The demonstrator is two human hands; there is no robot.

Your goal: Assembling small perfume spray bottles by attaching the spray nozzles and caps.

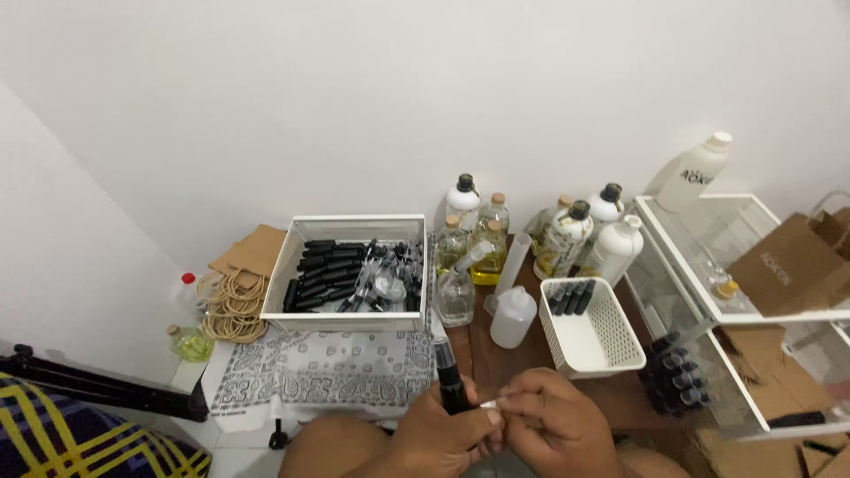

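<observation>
Vial, black and slim, stands upright at the table's front edge, clamped in the left hand. The right hand pinches a small white label against it. Behind sits a white basket holding 4 vials.

The bottom edge cuts off both wrists; the left hand hides the lower part of the black spray vial.

Soft, even indoor light fills the scene, brightest on the white wall. Shadows are faint, glare slight. Edges bend with wide-angle distortion; the hands look slightly blurred.
</observation>
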